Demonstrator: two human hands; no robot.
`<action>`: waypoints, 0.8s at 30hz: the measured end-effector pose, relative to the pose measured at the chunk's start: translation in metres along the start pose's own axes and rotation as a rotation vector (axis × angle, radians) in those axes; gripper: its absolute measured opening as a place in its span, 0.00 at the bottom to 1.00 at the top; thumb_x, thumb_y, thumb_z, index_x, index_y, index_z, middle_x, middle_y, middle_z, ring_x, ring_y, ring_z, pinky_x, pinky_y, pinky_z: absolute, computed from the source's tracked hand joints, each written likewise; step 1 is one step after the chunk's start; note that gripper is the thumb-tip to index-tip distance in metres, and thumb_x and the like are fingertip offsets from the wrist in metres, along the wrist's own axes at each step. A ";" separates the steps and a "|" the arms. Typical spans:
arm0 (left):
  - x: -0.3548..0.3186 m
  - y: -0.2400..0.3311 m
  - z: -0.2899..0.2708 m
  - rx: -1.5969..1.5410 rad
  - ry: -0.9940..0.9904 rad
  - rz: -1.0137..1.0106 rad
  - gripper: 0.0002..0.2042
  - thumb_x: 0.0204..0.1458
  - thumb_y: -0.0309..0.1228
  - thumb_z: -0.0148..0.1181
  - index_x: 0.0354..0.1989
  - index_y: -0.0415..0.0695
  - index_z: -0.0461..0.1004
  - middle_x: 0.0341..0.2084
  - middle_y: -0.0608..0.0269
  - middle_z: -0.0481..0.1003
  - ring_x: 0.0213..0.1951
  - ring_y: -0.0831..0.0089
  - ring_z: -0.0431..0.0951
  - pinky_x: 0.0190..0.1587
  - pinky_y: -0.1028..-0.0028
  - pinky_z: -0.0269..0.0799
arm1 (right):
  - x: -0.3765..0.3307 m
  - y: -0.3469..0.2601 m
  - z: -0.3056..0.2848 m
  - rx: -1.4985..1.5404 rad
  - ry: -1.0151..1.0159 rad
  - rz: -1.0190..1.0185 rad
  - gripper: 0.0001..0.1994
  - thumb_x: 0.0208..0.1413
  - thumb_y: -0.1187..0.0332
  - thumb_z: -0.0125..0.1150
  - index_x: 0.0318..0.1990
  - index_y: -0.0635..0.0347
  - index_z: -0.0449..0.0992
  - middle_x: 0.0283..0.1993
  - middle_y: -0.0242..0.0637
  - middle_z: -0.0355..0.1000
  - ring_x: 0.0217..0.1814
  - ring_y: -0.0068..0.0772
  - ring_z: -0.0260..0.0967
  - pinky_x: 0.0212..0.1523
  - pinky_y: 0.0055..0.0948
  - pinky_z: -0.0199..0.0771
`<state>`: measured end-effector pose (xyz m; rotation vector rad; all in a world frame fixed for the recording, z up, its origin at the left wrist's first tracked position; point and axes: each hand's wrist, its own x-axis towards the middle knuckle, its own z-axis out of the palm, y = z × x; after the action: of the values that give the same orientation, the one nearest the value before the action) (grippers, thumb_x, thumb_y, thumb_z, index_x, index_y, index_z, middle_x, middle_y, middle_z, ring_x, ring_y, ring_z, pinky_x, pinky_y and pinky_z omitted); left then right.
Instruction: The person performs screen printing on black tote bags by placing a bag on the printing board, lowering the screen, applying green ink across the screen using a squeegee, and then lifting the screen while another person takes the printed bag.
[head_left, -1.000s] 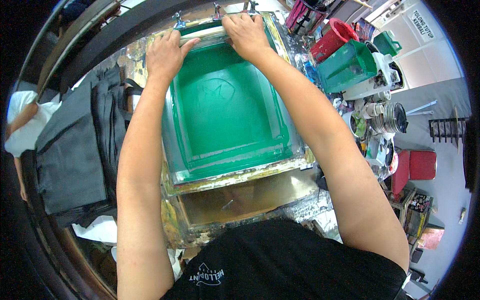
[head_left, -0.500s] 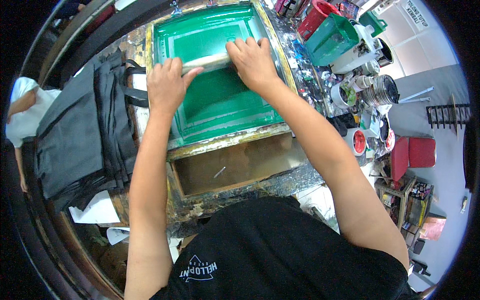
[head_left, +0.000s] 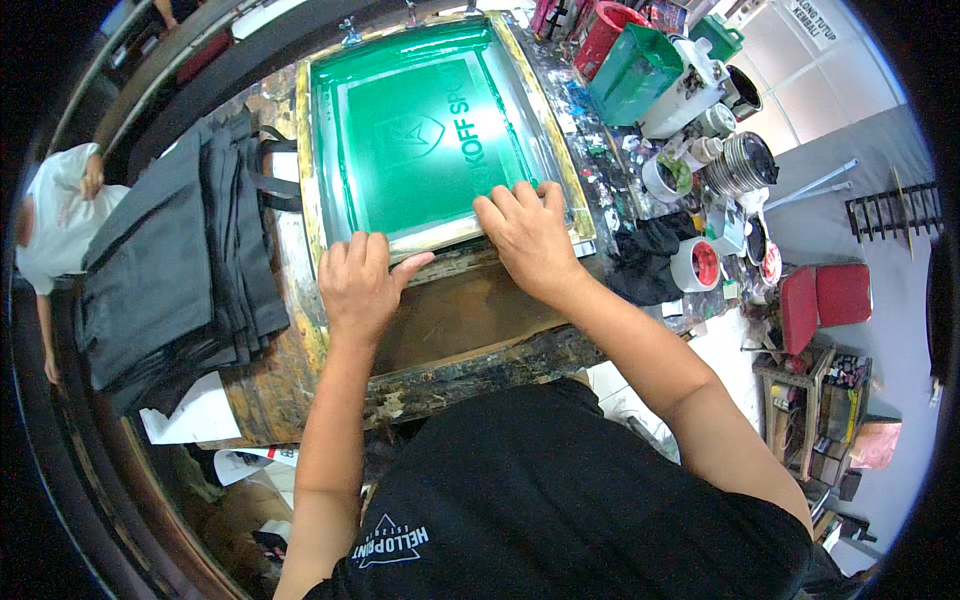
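A screen-printing frame (head_left: pixel 552 110) with a wooden border lies on the bench, its green mesh (head_left: pixel 400 190) showing a shield outline and lettering. Along its near edge runs the pale wooden handle of a squeegee (head_left: pixel 436 238); the blade is hidden. My left hand (head_left: pixel 358 283) grips the handle's left end, thumb stretched along it. At the right end my right hand (head_left: pixel 528 240) has its fingers curled over the top.
Dark fabric bags (head_left: pixel 165 270) are stacked on the left, near a person in a white shirt (head_left: pixel 68 205). Right of the frame stand a green container (head_left: pixel 635 75), paint pots (head_left: pixel 697 265) and a black cloth (head_left: pixel 645 258). Metal hinge clamps (head_left: pixel 349 32) sit at the far edge.
Both hands have drawn the squeegee toward me, from mid-screen to the near edge. The shield outline and lettering on the mesh now show clearly.
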<state>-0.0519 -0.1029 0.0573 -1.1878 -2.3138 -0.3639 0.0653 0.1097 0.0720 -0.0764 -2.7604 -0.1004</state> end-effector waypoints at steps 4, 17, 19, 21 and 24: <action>0.003 -0.001 -0.003 -0.037 -0.074 -0.042 0.27 0.50 0.58 0.66 0.32 0.42 0.73 0.29 0.59 0.70 0.32 0.58 0.70 0.37 0.59 0.67 | -0.001 -0.003 -0.001 -0.058 -0.064 0.032 0.15 0.52 0.70 0.63 0.49 0.49 0.74 0.40 0.30 0.69 0.46 0.35 0.67 0.50 0.43 0.59; -0.083 -0.052 -0.009 -0.065 -0.232 -0.510 0.51 0.26 0.55 0.84 0.60 0.38 0.71 0.53 0.50 0.67 0.57 0.50 0.65 0.62 0.52 0.57 | -0.027 -0.018 0.000 0.156 0.037 0.038 0.23 0.51 0.67 0.66 0.58 0.44 0.77 0.53 0.34 0.70 0.60 0.39 0.65 0.63 0.56 0.51; -0.087 -0.057 0.000 -0.108 -0.308 -0.548 0.47 0.26 0.53 0.84 0.58 0.41 0.74 0.50 0.52 0.68 0.55 0.50 0.66 0.59 0.53 0.59 | -0.034 -0.018 0.003 0.202 0.034 0.043 0.24 0.50 0.67 0.66 0.59 0.44 0.77 0.53 0.34 0.70 0.60 0.38 0.65 0.64 0.55 0.50; -0.089 -0.060 0.000 -0.096 -0.261 -0.533 0.42 0.25 0.50 0.83 0.53 0.45 0.78 0.47 0.55 0.68 0.52 0.51 0.67 0.55 0.54 0.59 | -0.035 -0.019 0.006 0.207 0.037 0.047 0.24 0.50 0.67 0.67 0.58 0.43 0.78 0.53 0.33 0.70 0.60 0.37 0.65 0.63 0.54 0.50; -0.096 -0.064 0.005 -0.059 -0.213 -0.509 0.42 0.25 0.51 0.83 0.54 0.46 0.79 0.46 0.57 0.69 0.51 0.54 0.68 0.55 0.56 0.58 | -0.036 -0.019 0.005 0.225 0.025 0.053 0.24 0.49 0.67 0.67 0.57 0.43 0.79 0.53 0.33 0.70 0.59 0.37 0.65 0.62 0.54 0.50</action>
<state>-0.0587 -0.2027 0.0000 -0.6711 -2.7993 -0.5057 0.0951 0.0899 0.0526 -0.0874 -2.7226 0.2219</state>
